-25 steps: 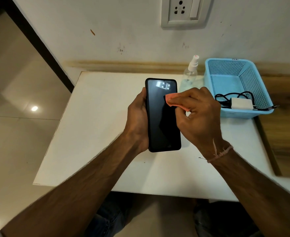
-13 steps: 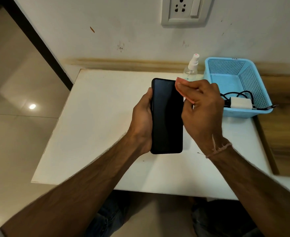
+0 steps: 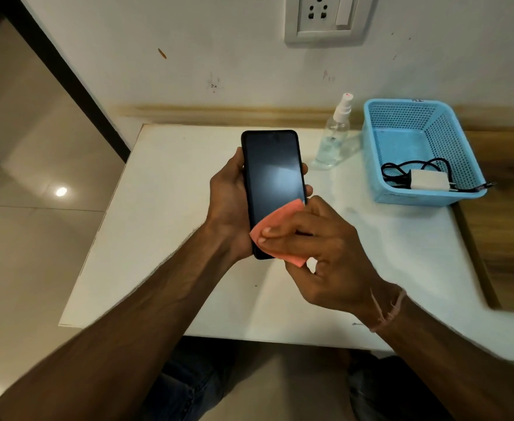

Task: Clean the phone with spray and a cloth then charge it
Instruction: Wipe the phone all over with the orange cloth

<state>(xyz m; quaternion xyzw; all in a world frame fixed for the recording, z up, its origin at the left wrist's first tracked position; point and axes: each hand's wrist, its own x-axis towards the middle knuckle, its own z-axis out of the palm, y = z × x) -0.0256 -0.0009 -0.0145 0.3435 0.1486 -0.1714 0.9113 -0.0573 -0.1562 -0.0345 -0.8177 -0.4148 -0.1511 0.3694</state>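
Observation:
My left hand (image 3: pixel 229 205) grips a black phone (image 3: pixel 272 174) by its long edges, screen up, above the white table (image 3: pixel 164 214). My right hand (image 3: pixel 319 253) holds a small orange cloth (image 3: pixel 280 226) and presses it on the lower end of the screen. A clear spray bottle (image 3: pixel 334 135) with a white nozzle stands behind the phone on the right. The white charger (image 3: pixel 428 180) with its black cable (image 3: pixel 407 168) lies in the blue basket (image 3: pixel 459 147).
A wall socket with a switch (image 3: pixel 328 16) sits on the wall above the table. A wooden surface (image 3: pixel 504 226) adjoins the table on the right. Tiled floor lies to the left, and my knees show below the table's front edge.
My right hand with the cloth has slid from the top of the screen down to its lower end. The left hand keeps its grip on the phone.

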